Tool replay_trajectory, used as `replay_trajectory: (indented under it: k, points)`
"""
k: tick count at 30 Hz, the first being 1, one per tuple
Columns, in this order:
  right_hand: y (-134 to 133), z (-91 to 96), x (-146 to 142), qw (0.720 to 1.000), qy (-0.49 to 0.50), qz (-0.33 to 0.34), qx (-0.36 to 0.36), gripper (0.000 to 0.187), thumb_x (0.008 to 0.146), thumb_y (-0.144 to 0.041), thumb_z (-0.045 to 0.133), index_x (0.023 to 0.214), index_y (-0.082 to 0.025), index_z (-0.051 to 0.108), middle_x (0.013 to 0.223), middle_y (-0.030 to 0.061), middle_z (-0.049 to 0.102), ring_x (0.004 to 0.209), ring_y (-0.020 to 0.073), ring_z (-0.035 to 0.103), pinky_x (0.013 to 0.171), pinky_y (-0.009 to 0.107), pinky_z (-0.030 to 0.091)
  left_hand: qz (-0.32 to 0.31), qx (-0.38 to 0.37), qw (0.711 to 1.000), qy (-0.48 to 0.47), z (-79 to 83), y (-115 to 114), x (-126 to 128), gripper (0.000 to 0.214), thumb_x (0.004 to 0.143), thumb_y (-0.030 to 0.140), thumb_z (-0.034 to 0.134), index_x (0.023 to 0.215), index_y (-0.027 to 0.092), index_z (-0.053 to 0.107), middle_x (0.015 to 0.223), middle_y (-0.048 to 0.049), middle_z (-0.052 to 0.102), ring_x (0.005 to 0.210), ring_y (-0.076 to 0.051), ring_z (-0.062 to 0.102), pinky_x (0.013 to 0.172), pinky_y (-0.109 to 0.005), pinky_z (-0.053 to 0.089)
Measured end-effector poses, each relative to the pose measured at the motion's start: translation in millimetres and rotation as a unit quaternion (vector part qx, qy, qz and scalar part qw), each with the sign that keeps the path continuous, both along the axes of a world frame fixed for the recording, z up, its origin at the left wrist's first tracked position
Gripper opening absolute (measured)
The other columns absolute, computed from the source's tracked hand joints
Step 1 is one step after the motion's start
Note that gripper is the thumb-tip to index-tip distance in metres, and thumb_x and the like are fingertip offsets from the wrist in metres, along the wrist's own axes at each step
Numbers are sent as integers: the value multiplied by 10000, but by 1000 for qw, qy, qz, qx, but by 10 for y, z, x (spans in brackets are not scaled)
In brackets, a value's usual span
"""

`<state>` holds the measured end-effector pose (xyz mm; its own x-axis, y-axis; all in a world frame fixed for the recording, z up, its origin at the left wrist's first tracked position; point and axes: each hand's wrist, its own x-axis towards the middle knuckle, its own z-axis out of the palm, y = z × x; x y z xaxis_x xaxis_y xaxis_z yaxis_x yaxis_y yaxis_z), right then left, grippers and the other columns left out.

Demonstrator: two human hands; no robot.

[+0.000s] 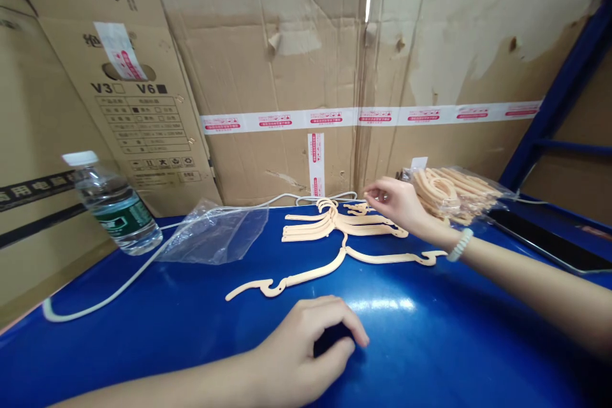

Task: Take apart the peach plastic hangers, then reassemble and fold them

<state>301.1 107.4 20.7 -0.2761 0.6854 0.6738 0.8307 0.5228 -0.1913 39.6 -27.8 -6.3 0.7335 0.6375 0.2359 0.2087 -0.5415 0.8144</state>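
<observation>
A beige folding clothes hanger [315,273] lies spread on the blue table, its two jointed arms reaching left and right. Behind it are several more beige hangers [308,227], lined up close together with their hooks toward the back. My left hand [310,347] rests in front of the spread hanger, fingers loosely bent, thumb apart from the index finger, holding nothing. At the back, my right hand [396,203], with a beaded bracelet [459,245] at its wrist, is over some small beige pieces [358,208]. Its fingertips are pinched together; whatever they hold is too small to name.
At right, a clear bag of beige hanger parts [454,191] lies beside a black phone [549,239]. A water bottle [117,207], an empty plastic bag [215,236] and a white cable [119,284] occupy the left. Cardboard [287,76] walls the back; a blue frame [557,89] stands right.
</observation>
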Motion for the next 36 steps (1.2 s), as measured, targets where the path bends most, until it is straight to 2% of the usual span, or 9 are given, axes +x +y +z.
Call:
replay_trajectory:
  k: [3, 8, 11, 14, 18, 21, 23, 28, 36]
  points:
    - [-389, -7, -138, 996, 79, 30, 5, 192, 932, -303, 517, 937, -165, 650, 735, 39, 678, 651, 155, 645, 564, 252, 528, 37, -89, 995, -34, -31, 37, 10, 177, 844, 83, 537, 936, 147, 674, 944, -70, 709, 910, -188, 649, 858, -300, 485]
    - [-1012, -113, -434, 929, 304, 190, -97, 78, 859, -282, 666, 888, -215, 638, 752, 22, 702, 633, 155, 689, 584, 257, 587, 73, -231, 965, -101, -82, 141, 52, 277, 877, 322, 609, 1093, 149, 625, 1036, -98, 677, 837, -180, 653, 794, -321, 500]
    - [-1208, -243, -581, 893, 341, 245, -164, 70, 844, -251, 684, 854, -214, 626, 745, 17, 704, 622, 144, 693, 575, 237, 592, 94, -257, 953, -129, -74, 145, 78, 368, 848, 479, 648, 1002, 146, 634, 876, -48, 647, 657, -132, 603, 640, -269, 460]
    - [-1266, -359, -677, 874, 322, 279, -233, 72, 848, -250, 672, 832, -200, 623, 732, 9, 697, 623, 127, 676, 579, 220, 580, 156, -310, 916, -200, -90, 123, 88, 395, 800, 520, 705, 864, 140, 619, 696, 11, 581, 601, -104, 537, 593, -234, 400]
    - [-1125, -358, -627, 891, 243, 277, -265, 120, 884, -310, 643, 866, -192, 655, 831, 33, 723, 720, 148, 684, 605, 232, 563, 214, -317, 892, -240, -109, 140, 50, 404, 735, 492, 783, 750, 133, 596, 633, 17, 589, 567, -88, 504, 575, -222, 374]
    - [-832, -267, -416, 958, 119, 212, -153, 149, 940, -306, 556, 915, -192, 649, 895, 64, 720, 825, 186, 677, 709, 295, 563, 213, -326, 891, -234, -37, 162, 12, 397, 726, 472, 795, 779, 124, 611, 742, -26, 664, 567, -88, 544, 570, -227, 392]
    - [-603, -224, -234, 987, -42, 145, -58, 180, 954, -232, 478, 973, -187, 651, 960, 106, 707, 927, 233, 655, 835, 388, 533, 211, -338, 890, -221, 36, 159, -2, 409, 713, 477, 799, 773, 130, 592, 825, -57, 699, 553, -89, 570, 557, -235, 409]
    - [-257, -271, 77, 985, -99, 116, -73, 80, 863, -170, 596, 842, -189, 671, 870, 112, 695, 907, 273, 639, 815, 409, 529, 206, -318, 907, -184, 144, 116, -33, 435, 741, 523, 758, 763, 152, 531, 789, -44, 714, 472, -78, 572, 473, -211, 387]
    - [-179, -375, 68, 984, -94, 90, -119, 79, 814, -118, 595, 783, -190, 605, 856, 94, 648, 853, 246, 625, 758, 357, 518, 259, -239, 918, -183, 167, 202, -333, 312, 728, 360, 802, 758, 155, 569, 638, 36, 614, 546, -86, 531, 541, -209, 388]
